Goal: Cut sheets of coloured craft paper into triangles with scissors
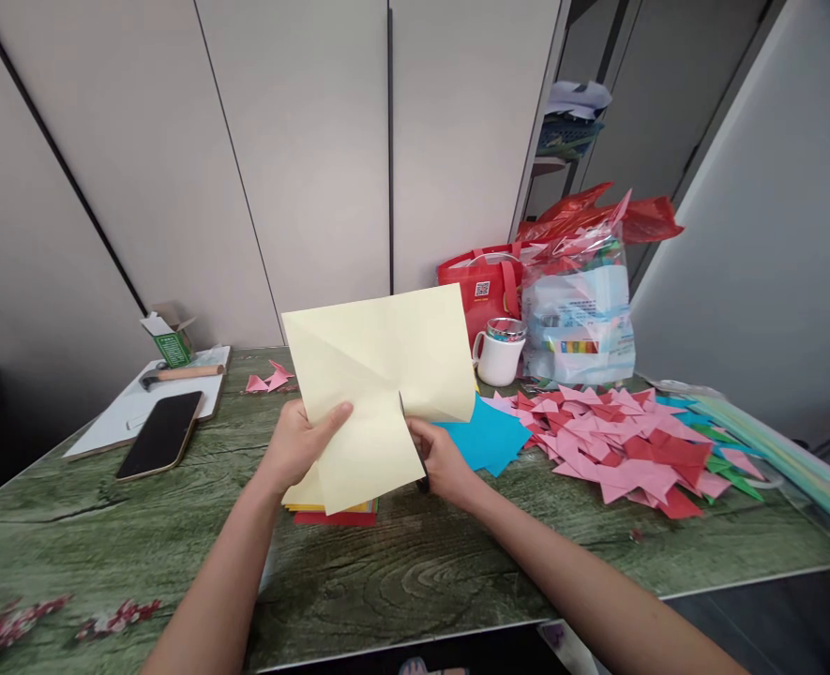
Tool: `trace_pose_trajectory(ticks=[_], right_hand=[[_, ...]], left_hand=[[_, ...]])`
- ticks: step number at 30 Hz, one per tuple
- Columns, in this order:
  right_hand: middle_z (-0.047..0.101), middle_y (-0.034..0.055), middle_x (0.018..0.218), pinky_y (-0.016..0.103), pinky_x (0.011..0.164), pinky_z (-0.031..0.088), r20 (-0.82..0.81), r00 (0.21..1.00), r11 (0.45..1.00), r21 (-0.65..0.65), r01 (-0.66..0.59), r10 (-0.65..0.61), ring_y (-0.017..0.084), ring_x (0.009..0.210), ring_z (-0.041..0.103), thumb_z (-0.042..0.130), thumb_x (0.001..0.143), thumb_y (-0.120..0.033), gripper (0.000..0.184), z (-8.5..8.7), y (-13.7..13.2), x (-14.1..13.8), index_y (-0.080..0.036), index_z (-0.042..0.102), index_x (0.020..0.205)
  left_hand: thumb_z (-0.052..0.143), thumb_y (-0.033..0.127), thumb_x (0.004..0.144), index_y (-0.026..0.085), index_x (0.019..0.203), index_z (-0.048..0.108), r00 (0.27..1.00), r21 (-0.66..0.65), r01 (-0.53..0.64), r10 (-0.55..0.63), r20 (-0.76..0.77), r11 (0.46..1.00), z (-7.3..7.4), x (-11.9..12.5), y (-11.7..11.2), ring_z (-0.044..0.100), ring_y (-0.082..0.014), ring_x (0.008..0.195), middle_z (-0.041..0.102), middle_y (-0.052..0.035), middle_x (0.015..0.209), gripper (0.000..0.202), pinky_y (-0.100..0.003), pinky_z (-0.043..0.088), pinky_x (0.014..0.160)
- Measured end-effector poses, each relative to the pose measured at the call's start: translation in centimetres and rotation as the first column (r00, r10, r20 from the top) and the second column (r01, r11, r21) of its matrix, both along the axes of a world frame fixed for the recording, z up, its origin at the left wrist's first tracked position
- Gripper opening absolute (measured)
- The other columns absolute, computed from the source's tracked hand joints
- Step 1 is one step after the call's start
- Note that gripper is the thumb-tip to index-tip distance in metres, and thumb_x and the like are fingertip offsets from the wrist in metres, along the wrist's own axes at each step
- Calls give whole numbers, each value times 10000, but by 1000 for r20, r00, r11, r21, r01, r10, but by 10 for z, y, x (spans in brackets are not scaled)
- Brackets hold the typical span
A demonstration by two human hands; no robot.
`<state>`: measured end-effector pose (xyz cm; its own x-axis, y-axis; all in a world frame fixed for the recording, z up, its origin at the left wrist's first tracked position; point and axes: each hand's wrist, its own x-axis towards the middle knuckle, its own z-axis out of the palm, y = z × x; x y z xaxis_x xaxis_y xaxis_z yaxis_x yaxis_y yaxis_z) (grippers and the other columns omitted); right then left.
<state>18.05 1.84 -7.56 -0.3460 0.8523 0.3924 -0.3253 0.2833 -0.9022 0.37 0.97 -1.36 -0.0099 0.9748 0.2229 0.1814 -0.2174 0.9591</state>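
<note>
A large pale yellow sheet of paper (379, 366) is held up over the table, with a cut running into it from its lower right edge. My left hand (309, 436) grips the sheet's left side, thumb on top and fingers behind. Closed around a pair of dark scissors (423, 482), my right hand (443, 459) is at the cut; a blade tip shows at the cut's upper end, and most of the scissors is hidden. Below the sheet lies a stack of coloured paper (337, 517). Blue paper (489, 436) lies just beyond my right hand.
Pink and red folded paper pieces (626, 450) are heaped at right. Behind stand a white mug (500, 354), a red bag (467, 272) and a clear plastic bag (580, 319). At left are a phone (161, 436), a hammer (186, 373) and a green box (172, 345).
</note>
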Motion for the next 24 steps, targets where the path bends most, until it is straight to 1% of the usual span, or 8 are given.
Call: trace_pose_trajectory(ticks=[5, 9, 14, 19, 24], right_hand=[[684, 32, 729, 281, 604, 504, -1, 1000, 1000, -7, 2, -2, 208, 742, 629, 772, 508, -313, 400, -3, 2, 0, -165, 620, 847], [683, 22, 710, 287, 607, 499, 13, 1000, 1000, -11, 1, -1, 200, 710, 629, 769, 511, -307, 384, -4, 2, 1, -166, 617, 834], [677, 11, 689, 276, 595, 487, -17, 1000, 1000, -24, -19, 18, 191, 682, 628, 775, 507, -263, 354, -4, 2, 0, -165, 615, 807], [673, 11, 680, 277, 593, 476, -12, 1000, 1000, -28, -4, 4, 190, 674, 624, 779, 501, -249, 344, -4, 2, 0, -163, 620, 794], [664, 1, 646, 253, 556, 464, -22, 1000, 1000, -17, -6, 6, 169, 610, 615, 775, 508, -240, 318, -6, 2, 0, -155, 616, 770]], left_hand=[[652, 389, 637, 129, 831, 667, 1000, -5, -3, 3, -1, 1000, 2, 2, -1, 653, -240, 714, 696, -112, 898, 325, -304, 519, 542], [652, 383, 640, 127, 833, 665, 1000, -6, -3, 3, 11, 1000, 2, 2, -1, 651, -238, 706, 696, -112, 892, 321, -298, 516, 536], [648, 390, 648, 133, 823, 658, 1000, -16, -3, 3, 5, 1000, 3, 2, -1, 649, -231, 704, 695, -108, 895, 311, -281, 510, 519], [650, 403, 647, 134, 829, 649, 1000, -28, 9, -8, 11, 1000, 3, 2, 0, 649, -230, 709, 694, -106, 902, 324, -281, 512, 533], [652, 411, 642, 125, 851, 642, 1000, -21, 15, -15, 18, 1000, 1, 0, 0, 648, -247, 722, 689, -119, 916, 355, -294, 513, 535]])
